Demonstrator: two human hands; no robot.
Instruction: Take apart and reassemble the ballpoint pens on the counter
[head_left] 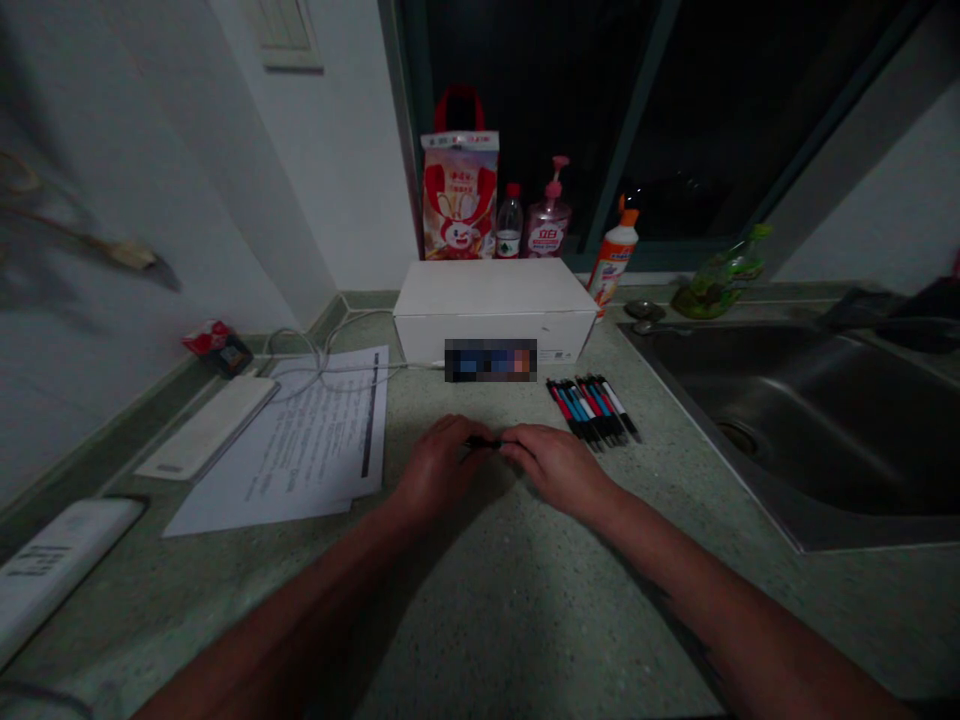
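Green speckled counter (480, 610) fills the foreground, and straight above it come the two hands, meeting in mid-view! Left hand (441, 458), fingers curled in, pinches a dark slim piece (481, 443) between thumb and fingertips; right hand (555, 465), fingers pressed together, closes on its other end. What the piece is exactly, too small and dim to tell. Both ends gripped, probably for steadiness and fine control. And the line of it: long axis running left to right across the body, close to level, roughly parallel with the box front, thicker part at the left, narrowing towards the right hand. Which end is its tip, I can't say.

Out to the left, printed sheets (307, 440) lie flat, apart from the hands. On the right, just beyond the right hand, a row of pens (592, 410), side by side, slanting, dark grips nearest the person; set that way, I'd judge, for easy reach. Farther back, a device with a blurred-out screen (491, 361) stands against the white box (487, 288), seemingly propped there for viewing. Bottles and a red bag (460, 195) line up behind.
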